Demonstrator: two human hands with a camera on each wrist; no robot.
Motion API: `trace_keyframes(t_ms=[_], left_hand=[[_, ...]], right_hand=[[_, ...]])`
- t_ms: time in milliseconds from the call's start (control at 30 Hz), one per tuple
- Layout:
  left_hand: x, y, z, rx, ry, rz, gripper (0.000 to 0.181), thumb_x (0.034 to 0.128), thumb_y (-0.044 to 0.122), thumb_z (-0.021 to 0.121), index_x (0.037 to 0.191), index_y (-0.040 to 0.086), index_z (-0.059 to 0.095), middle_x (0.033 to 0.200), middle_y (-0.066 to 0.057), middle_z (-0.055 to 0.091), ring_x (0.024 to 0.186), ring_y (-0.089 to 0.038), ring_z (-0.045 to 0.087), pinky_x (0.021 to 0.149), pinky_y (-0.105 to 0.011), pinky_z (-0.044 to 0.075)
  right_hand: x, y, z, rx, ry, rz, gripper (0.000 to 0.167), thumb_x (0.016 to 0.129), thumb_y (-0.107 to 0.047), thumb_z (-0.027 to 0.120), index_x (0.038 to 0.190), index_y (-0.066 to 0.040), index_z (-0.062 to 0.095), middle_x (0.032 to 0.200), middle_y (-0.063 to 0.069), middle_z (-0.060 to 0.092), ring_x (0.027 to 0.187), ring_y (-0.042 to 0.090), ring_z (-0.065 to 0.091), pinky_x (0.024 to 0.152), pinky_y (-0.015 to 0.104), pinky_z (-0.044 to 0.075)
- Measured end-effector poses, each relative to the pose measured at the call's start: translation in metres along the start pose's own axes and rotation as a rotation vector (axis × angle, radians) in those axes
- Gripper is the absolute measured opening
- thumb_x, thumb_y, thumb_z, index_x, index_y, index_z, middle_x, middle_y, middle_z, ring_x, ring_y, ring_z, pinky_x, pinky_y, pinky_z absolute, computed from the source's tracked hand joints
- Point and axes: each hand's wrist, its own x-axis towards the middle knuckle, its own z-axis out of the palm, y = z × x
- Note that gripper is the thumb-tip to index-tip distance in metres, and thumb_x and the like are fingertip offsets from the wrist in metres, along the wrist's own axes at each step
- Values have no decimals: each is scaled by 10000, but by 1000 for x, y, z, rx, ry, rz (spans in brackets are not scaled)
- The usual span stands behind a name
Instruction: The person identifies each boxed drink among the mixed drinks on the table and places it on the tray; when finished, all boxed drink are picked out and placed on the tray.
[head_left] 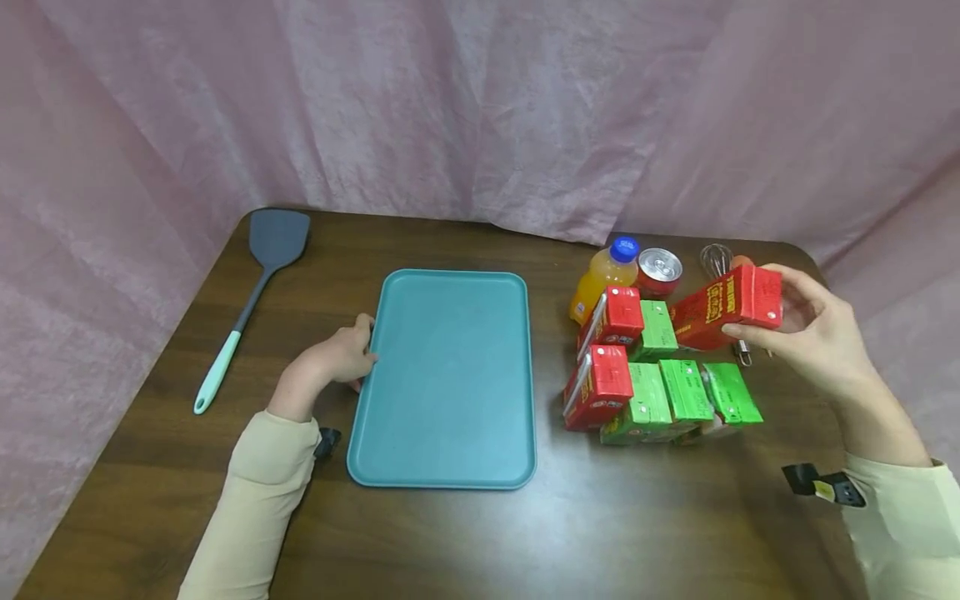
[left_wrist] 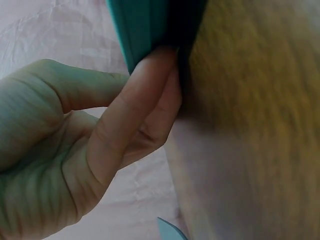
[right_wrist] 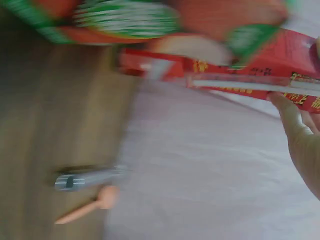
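My left hand (head_left: 337,357) pinches the left rim of the teal tray (head_left: 450,379); in the left wrist view the thumb is above the tray edge (left_wrist: 135,30) and the fingers (left_wrist: 137,105) curl beneath it. On the right, my right hand (head_left: 821,333) grips a red carton (head_left: 727,307), tilted over the table behind the green cartons (head_left: 684,390). The right wrist view shows the thumb against the side of that red carton (right_wrist: 250,82). Two more red cartons (head_left: 597,387) stand at the left of the green ones.
An orange drink bottle (head_left: 603,275) with a blue cap and a can (head_left: 659,268) stand behind the cartons. A whisk (head_left: 716,259) lies near the back right. A grey spatula (head_left: 277,237) with a mint handle lies at the left of the table.
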Motion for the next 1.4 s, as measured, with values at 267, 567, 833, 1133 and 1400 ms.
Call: trace_keyframes(t_ms=[267, 567, 833, 1133, 1400], left_hand=[[-1, 0, 0, -34, -3, 9, 495, 974, 38, 403, 1363, -77, 120, 871, -196, 491, 601, -217, 599, 590, -311, 528], [-3, -4, -11, -19, -20, 15, 504, 976, 40, 402, 1361, -79, 99, 912, -218, 482, 627, -219, 609, 614, -322, 530], [-7, -9, -12, -33, -24, -6, 500, 981, 49, 397, 1363, -72, 98, 928, -222, 487, 628, -216, 610, 632, -320, 525], [-6, -6, -9, -31, -16, 6, 484, 978, 48, 401, 1347, -72, 111, 928, -217, 487, 684, -234, 604, 633, -325, 530], [-5, -9, -8, -42, -15, -16, 527, 977, 71, 432, 1367, -68, 106, 912, -209, 511, 655, -213, 617, 650, -324, 531]], right_hand=[[-9, -62, 8, 352, 126, -270, 658, 586, 314, 653, 1192, 73, 558, 1016, 72, 647, 782, 119, 610, 676, 128, 500], [-23, -125, 74, 371, 64, -425, 644, 580, 289, 691, 1179, 114, 534, 1074, 179, 599, 888, 222, 599, 720, 221, 541], [-14, -149, 158, 431, -103, -384, 648, 623, 194, 749, 1207, 44, 514, 1112, 139, 575, 1008, 257, 573, 841, 326, 521], [15, -135, 245, 460, -157, -224, 621, 697, 20, 787, 1245, -29, 499, 1185, 98, 564, 1111, 153, 546, 874, 316, 509], [55, -106, 317, 295, -250, 30, 617, 744, -168, 789, 1282, -126, 491, 1228, 36, 565, 1155, 127, 535, 952, 295, 454]])
